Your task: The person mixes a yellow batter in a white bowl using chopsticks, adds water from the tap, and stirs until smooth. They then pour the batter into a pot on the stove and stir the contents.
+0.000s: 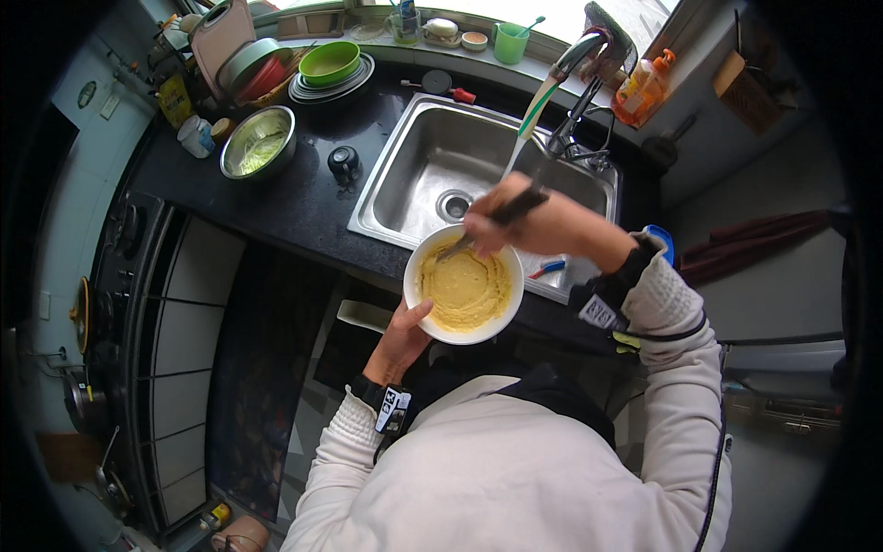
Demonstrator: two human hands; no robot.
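Note:
My left hand (pixel 405 333) grips the rim and side of a white bowl (pixel 511 312), its thumb over the edge. Thick yellow batter (pixel 463 290) with swirl marks fills part of the bowl. In my right hand (pixel 514 214), which is blurred, is a dark-handled utensil (pixel 519 207); its metal end dips into the batter at the bowl's far left side, and its exact kind cannot be told. The bowl is held at the near edge of a stainless steel sink (pixel 414 159).
A faucet (pixel 571 124) and a hose (pixel 537 110) stand over the sink. Left on the black counter are a small dark cup (pixel 343 163), a metal bowl of shredded greens (pixel 284 155) and stacked plates under a green bowl (pixel 330 63). A red-and-blue tool (pixel 548 269) lies at the sink's right.

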